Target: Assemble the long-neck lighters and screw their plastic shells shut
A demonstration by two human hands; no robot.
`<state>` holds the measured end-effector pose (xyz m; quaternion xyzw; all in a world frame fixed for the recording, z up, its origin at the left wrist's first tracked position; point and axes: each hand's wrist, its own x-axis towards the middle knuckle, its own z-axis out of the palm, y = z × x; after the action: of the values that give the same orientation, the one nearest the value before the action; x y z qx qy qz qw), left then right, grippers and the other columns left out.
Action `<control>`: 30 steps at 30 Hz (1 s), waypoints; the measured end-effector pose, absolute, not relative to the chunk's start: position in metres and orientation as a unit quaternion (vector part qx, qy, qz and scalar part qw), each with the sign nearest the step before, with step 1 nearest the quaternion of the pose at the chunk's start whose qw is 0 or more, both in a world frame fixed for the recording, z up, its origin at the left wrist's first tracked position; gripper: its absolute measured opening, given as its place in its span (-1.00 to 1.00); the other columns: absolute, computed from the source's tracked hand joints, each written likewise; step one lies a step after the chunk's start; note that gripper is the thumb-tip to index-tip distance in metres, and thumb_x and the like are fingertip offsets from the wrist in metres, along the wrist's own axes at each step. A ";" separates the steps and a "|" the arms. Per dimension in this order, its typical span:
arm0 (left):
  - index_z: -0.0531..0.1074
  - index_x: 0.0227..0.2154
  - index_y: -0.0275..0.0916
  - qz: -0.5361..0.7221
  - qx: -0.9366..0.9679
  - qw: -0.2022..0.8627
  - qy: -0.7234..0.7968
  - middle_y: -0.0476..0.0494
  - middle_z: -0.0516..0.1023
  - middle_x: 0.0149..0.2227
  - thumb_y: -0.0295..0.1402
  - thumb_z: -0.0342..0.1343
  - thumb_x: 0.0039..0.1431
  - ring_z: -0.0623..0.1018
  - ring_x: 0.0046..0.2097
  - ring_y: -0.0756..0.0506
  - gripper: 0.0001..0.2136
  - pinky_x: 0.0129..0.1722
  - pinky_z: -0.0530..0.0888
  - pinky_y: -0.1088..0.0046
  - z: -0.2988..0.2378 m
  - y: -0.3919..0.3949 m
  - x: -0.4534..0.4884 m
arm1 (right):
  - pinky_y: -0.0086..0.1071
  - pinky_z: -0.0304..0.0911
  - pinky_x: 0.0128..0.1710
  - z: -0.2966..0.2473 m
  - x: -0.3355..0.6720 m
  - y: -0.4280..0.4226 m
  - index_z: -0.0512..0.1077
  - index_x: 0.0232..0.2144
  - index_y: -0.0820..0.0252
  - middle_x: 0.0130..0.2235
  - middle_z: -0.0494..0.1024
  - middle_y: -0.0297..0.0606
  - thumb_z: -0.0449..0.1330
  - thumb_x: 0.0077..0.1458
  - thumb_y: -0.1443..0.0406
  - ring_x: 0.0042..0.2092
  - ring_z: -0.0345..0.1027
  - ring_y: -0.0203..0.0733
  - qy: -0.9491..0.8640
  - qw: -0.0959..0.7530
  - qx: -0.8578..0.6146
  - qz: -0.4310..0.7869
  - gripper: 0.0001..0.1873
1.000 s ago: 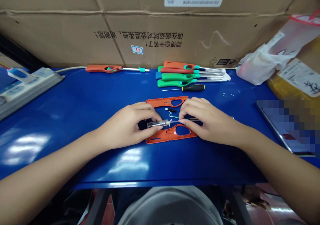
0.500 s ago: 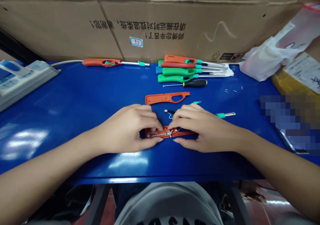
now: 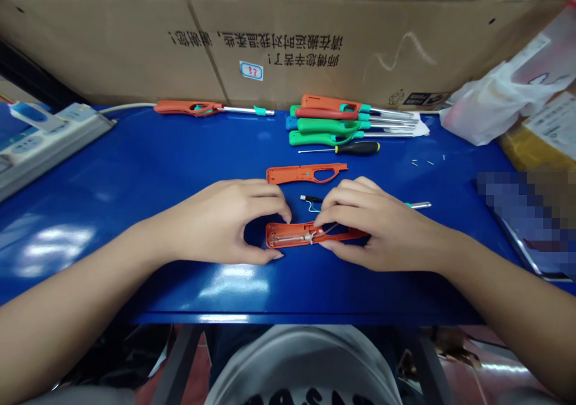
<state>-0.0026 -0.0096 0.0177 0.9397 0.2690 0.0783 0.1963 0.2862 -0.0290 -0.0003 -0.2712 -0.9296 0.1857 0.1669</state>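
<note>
An orange lighter housing half lies open side up on the blue table. It has a clear fuel tank with a whitish valve at its right end. My left hand is open around the left end of this half, thumb and fingertips apart. My right hand grips the housing half near its middle, thumb at the near edge and fingers at the valve and thin tube; its palm side is hidden. Just behind lies a black igniter piece with wires. A metal lighter tube shows partly beyond my right hand.
Another orange housing half lies farther back, below a screwdriver. Several assembled lighters are piled behind it, and one orange lighter lies left. Small screws, a power strip and a cardboard box surround them.
My left thumb and fingers have spread and moved off the left end of the housing half. My right hand stays at its middle. The whole view has shifted slightly.
</note>
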 end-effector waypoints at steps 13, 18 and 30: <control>0.50 -0.14 -0.25 0.125 0.918 0.267 0.263 -0.03 0.56 -0.23 -0.34 0.27 0.25 0.53 -0.28 0.01 -0.83 -0.27 0.44 0.52 0.007 -0.017 0.010 | -0.20 0.09 -0.06 -0.012 0.271 -0.035 0.57 -0.15 0.12 -0.13 0.56 -0.24 0.21 0.36 0.27 -0.10 0.35 -0.15 -0.919 0.169 -0.295 0.201 -0.87; 0.51 -0.14 -0.27 0.125 0.921 0.244 0.276 -0.06 0.54 -0.26 -0.38 0.22 0.22 0.54 -0.29 -0.03 -0.83 -0.29 0.44 0.48 0.002 -0.021 0.014 | -0.22 0.08 -0.09 -0.012 0.269 -0.037 0.55 -0.19 0.14 -0.18 0.55 -0.28 0.25 0.33 0.28 -0.12 0.34 -0.17 -0.907 0.178 -0.313 0.216 -0.91; 0.53 -0.16 -0.27 0.099 0.927 0.227 0.281 -0.07 0.53 -0.27 -0.36 0.18 0.23 0.53 -0.31 -0.06 -0.84 -0.32 0.41 0.42 0.004 -0.021 0.014 | -0.22 0.15 -0.06 -0.010 0.269 -0.034 0.56 -0.13 0.07 -0.16 0.58 -0.28 0.26 0.34 0.23 -0.09 0.40 -0.14 -0.898 0.203 -0.334 0.202 -0.89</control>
<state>0.0137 -0.0207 0.0040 0.9272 0.2809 0.0994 0.2271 0.2691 -0.0339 -0.0104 -0.3343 -0.8980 0.2017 0.2028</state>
